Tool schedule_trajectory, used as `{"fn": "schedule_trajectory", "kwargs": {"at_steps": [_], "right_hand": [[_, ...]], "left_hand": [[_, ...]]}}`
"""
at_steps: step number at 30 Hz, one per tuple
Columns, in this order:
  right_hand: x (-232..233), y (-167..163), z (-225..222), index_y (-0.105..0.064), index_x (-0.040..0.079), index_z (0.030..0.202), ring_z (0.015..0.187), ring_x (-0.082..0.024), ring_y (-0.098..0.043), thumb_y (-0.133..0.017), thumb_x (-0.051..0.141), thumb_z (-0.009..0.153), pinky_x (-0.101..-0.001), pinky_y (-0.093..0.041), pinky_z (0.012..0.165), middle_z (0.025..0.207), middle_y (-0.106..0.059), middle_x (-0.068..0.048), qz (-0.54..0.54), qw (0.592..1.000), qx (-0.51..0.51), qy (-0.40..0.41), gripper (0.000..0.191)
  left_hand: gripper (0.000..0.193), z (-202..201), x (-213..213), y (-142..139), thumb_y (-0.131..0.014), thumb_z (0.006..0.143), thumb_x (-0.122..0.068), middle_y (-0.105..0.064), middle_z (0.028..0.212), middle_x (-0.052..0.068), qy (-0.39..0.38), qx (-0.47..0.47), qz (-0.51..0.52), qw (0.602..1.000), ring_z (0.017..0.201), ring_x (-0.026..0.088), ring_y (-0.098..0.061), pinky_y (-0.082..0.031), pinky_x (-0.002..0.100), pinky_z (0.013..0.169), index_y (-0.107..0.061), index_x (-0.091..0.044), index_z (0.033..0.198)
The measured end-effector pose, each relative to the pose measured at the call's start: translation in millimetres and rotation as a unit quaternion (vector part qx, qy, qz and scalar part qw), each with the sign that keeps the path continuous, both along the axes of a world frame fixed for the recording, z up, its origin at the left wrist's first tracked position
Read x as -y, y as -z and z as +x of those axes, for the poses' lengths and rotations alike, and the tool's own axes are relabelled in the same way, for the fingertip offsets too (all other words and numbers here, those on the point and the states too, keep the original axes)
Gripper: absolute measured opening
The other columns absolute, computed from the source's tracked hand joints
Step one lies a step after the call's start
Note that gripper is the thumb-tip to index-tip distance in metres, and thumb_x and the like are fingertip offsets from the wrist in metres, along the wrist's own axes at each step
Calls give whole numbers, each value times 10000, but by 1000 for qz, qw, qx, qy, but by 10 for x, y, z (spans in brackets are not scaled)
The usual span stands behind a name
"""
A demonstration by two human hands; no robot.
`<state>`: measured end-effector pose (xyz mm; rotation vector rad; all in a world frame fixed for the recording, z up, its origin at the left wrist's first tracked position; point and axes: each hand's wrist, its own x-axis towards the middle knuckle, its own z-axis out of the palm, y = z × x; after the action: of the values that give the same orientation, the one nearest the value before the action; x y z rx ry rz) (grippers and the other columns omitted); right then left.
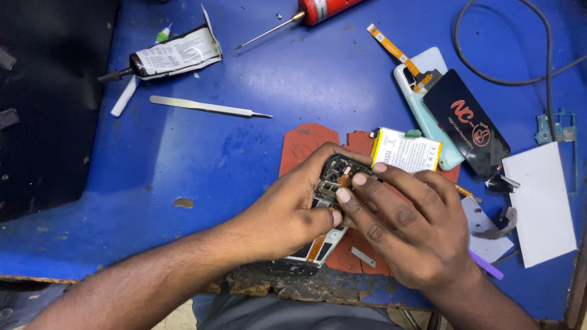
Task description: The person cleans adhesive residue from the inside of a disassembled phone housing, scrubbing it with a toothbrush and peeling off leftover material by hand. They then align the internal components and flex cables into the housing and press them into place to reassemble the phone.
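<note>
- The opened black smartphone with its back cover off (327,211) lies over a worn red rubber mat (306,143) near the front edge of the scratched blue worktop (202,159), camera end pointing away from the person.
- The left hand (287,208) is curled round the phone's upper left side, thumb on the board area, gripping the body to steady it.
- The right hand (406,229) comes in from the right with its wrist low by the front edge; three fingertips (343,195) press down on the exposed parts just below the camera module. It is closed on nothing; the fingers are bent and bearing on the phone.
- Judging by this, the step in hand looks like seating or working loose a small part or connector near the camera. A next move would call for light, even fingertip pressure while the left hand keeps the body from sliding on the mat.
- Just beyond the phone, touching the mat's far edge, lies a white and yellow flat battery (406,150).
- Farther right sit a pale green phone shell (428,122) with an orange flex ribbon (394,52) across it and a black glass screen panel (468,122) overlapping it.
- Toward the far left corner lie steel tweezers (208,107) and a squeezed white and black glue tube (171,55); a red-handled screwdriver (306,12) lies at the far edge.
- A white card (541,205) lies near the right edge.
</note>
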<state>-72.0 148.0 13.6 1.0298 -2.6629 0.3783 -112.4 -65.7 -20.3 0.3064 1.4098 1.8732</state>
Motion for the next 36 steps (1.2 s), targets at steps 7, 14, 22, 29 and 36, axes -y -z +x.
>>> {"fn": "schedule_trajectory", "kwargs": {"at_steps": [7, 14, 22, 29, 36], "right_hand": [[-23, 37, -19, -783, 275, 1208, 1463, -415, -242, -892, 330, 819, -526, -390, 1229, 1514, -408, -37, -2, 999, -10, 41, 408], [-94, 21, -14, -782, 293, 1238, 1529, -412, -209, -909, 292, 819, -510, -362, 1294, 1596, -348, -22, -46, 998, 22, 40, 438], [-227, -17, -7, -809, 285, 1162, 1492, -366, -300, -922, 238, 794, -496, -334, 1251, 1558, -406, -62, -126, 989, 44, 60, 388], [-282, -147, -14, -799, 265, 1119, 1473, -406, -321, -881, 107, 716, -534, -321, 1237, 1509, -468, -119, -168, 981, 69, 72, 440], [-280, -173, 40, -753, 213, 1096, 1467, -392, -392, -870, 68, 755, -511, -379, 1230, 1475, -500, -118, -208, 972, 81, 78, 389]], "left_hand": [[585, -11, -7, 35, -559, 828, 79, -599, 1207, 63, -19, -71, 20, 997, 1189, 117, -595, -513, 317, 1039, -455, -68, 1385], [531, 21, -37, 2, -631, 897, -54, -610, 1218, 70, -30, -25, 58, 998, 1164, 120, -600, -524, 307, 1015, -481, -56, 1407], [486, 62, -158, -83, -665, 899, -67, -678, 1154, 42, -43, -33, 9, 999, 1094, 92, -646, -550, 282, 974, -532, -49, 1366], [451, 69, -322, -191, -657, 883, -21, -682, 1165, 43, -59, -84, -13, 995, 1068, 83, -646, -554, 275, 935, -564, -41, 1323], [390, 155, -422, -158, -619, 878, 12, -701, 989, 26, -78, -31, -70, 994, 874, 57, -648, -560, 230, 735, -601, -57, 1262]]}}
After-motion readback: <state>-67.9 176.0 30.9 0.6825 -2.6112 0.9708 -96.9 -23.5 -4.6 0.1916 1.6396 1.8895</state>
